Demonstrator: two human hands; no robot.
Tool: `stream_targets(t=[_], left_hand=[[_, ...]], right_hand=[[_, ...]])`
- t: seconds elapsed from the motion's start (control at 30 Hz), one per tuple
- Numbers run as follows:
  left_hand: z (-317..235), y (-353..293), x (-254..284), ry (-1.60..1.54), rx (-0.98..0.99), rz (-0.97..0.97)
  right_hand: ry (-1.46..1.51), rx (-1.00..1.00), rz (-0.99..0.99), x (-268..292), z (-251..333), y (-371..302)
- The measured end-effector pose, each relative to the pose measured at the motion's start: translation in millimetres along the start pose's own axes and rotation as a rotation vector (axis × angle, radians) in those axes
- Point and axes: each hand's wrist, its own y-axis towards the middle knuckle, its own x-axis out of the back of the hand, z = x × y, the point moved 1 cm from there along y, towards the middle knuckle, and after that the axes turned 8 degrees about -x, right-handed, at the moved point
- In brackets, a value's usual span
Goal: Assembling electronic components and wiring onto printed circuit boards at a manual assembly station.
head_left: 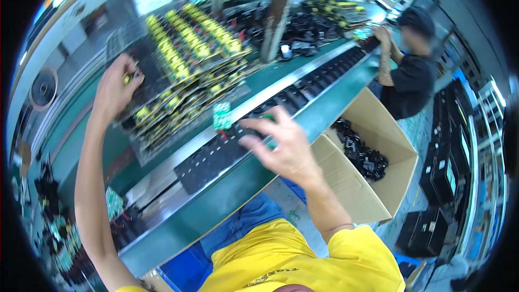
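My left hand (114, 86) is at the left end of the stacked trays, its fingertips closed on a small yellow-and-dark electronic part (130, 77). Rows of similar yellow parts (175, 67) fill the top tray. Above the conveyor belt hovers my right hand (285, 146), slightly blurred, thumb and fingers apart. Bits of green show beside its fingers; whether it touches them I cannot tell. Just left of it, a green circuit board (221, 116) with a red wire stands at the belt's far edge. Black housings (319, 84) lie in a row along the belt (211, 157).
An open cardboard box (365, 184) holding black parts stands right of the belt. Beyond it a co-worker (413, 65) works at the line. A metal post (275, 19) rises behind the trays. Black parts (308, 35) are heaped at the back. Another green board (114, 203) sits lower left.
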Motion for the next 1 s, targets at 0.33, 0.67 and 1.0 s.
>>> stream_targets(t=[0.33, 0.67, 1.0], left_hand=[[-235, -96, 3, -0.721, -0.206, 0.089], [-309, -124, 14, -0.677, -0.343, 0.385], [-348, -137, 22, -0.909, -0.195, 0.627]], right_hand=[[0.625, 0.105, 0.176, 16, 57, -3], [0.886, 0.119, 0.009, 74, 59, -74], [0.682, 0.343, 0.028, 112, 61, -112]])
